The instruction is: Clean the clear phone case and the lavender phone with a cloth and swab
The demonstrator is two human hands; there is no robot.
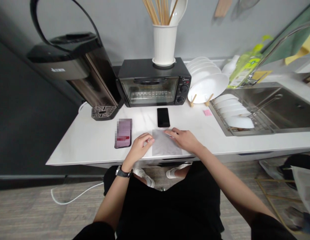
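A thin grey translucent sheet (163, 145), perhaps a plastic film or bag, lies flat on the white counter near its front edge. At the sheet's left edge, my left hand (141, 146) is curled, thumb close to the fingers; what they hold, if anything, does not show. My right hand (186, 139) rests over the sheet's upper right part, fingers stretched out toward the left. Just behind the sheet lies a dark-screened phone (163, 117). Another phone (124, 133), its screen lit and blurred out, lies left of my left hand.
A toaster oven (150, 90) stands at the back, carrying a white holder (164, 43) with chopsticks. A tall dispenser (95, 76) is on the left. White plates (207, 86), a pink note (207, 112) and a sink (289, 116) with stacked bowls (234, 111) are on the right.
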